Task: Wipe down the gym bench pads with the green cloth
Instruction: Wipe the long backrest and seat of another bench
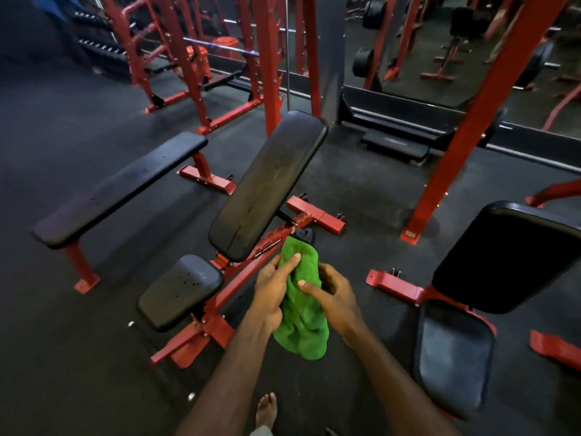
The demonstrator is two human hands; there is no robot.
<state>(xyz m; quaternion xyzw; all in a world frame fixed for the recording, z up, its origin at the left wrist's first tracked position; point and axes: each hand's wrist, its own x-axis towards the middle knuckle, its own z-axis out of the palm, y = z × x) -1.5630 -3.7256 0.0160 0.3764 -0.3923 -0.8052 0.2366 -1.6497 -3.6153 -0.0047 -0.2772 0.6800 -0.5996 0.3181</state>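
Both hands hold a bunched green cloth (303,313) in the air, low in the middle of the view. My left hand (272,292) grips its left side with the thumb laid across the top. My right hand (333,294) grips its right side, thumb pressed into the fabric. Just beyond and to the left stands an incline bench on a red frame: a long black back pad (267,187), tilted up, and a small black seat pad (180,291) with droplets on it. The cloth touches neither pad.
A flat black bench (119,188) on red legs stands to the left, spotted with droplets. Another black padded bench (503,256) stands at the right. Red rack uprights (471,121) rise behind, on dark rubber flooring. My bare foot (267,409) shows at the bottom.
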